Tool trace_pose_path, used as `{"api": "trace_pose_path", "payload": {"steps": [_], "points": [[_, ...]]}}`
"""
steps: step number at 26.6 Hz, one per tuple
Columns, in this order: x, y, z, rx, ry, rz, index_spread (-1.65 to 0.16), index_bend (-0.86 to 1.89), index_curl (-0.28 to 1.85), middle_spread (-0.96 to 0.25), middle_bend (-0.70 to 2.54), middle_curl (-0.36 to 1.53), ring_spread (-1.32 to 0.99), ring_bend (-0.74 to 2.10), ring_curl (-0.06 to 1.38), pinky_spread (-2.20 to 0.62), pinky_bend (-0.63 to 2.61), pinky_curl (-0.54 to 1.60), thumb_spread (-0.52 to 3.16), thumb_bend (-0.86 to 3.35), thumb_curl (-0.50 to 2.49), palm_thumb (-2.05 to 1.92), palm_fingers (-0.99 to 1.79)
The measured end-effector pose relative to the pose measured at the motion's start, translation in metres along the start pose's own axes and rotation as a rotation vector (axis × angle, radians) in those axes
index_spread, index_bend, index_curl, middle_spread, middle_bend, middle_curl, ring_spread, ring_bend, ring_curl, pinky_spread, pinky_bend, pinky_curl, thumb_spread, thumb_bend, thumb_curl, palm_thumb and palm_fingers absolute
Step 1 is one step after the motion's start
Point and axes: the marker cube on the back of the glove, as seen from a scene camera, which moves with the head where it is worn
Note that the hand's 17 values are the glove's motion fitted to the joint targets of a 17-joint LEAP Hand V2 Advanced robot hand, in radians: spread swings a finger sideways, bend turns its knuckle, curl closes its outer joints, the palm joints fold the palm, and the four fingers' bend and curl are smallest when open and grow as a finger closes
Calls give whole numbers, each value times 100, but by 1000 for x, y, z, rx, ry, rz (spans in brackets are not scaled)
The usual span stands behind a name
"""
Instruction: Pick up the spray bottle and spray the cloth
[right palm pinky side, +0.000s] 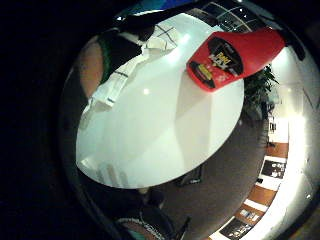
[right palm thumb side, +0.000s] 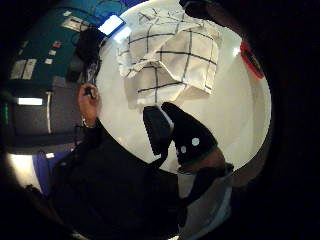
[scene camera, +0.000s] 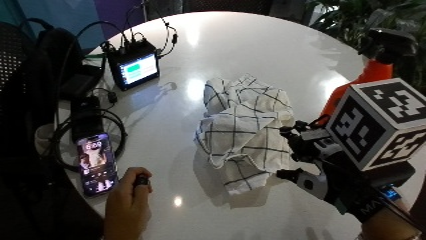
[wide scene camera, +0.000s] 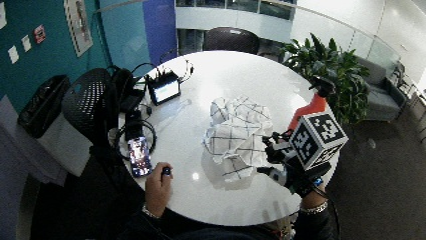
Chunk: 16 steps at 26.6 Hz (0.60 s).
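Spray bottle (scene camera: 365, 75) first: I see it standing upright on the white round table (scene camera: 266, 45), on the right side near the edge. It is orange-red with a black top, and part of it hides behind the gear on my hand. In the little finger side palm view the bottle (right palm pinky side: 235, 55) looks big and has a black and yellow label.

My right hand (scene camera: 333, 187) in the black glove is at the near right of the table. It is just beside the near right edge of the cloth (scene camera: 246, 130). It is not on the bottle. I cannot tell if the fingers touch the cloth. In the thumb side palm view I see a gloved finger (right palm thumb side: 187, 132) sticking out over the table, not wrapped around anything, so the hand looks relaxed and holds nothing.

The cloth is white with thin dark lines in squares. It lies bunched up in the middle of the table, left of the bottle and apart from it.

Farther left, my bare left hand (scene camera: 126, 205) rests at the near edge and holds a small black thing (scene camera: 141, 180). A phone (scene camera: 96, 162) with a lit screen lies just left of that hand. At the far left a small screen (scene camera: 136, 67) stands on the table with black cables (scene camera: 86, 120) around it. A green plant (wide scene camera: 323, 65) stands past the right side of the table.
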Motion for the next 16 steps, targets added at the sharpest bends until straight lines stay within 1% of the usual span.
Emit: {"api": "trace_pose_path", "payload": {"steps": [3,7,16], "points": [[-2,0,3,-10,-8,-6,-28,21,10,-4,23,9,-5,30,10,15,40,13,56,21,7,36,56],[-7,-1,5,-11,-11,-28,-35,19,16,-5,23,13,-6,30,15,19,40,18,76,21,9,39,54],[-24,-10,4,-21,-10,-69,-42,17,21,-5,20,19,-7,29,19,23,39,23,101,18,13,43,53]]}}
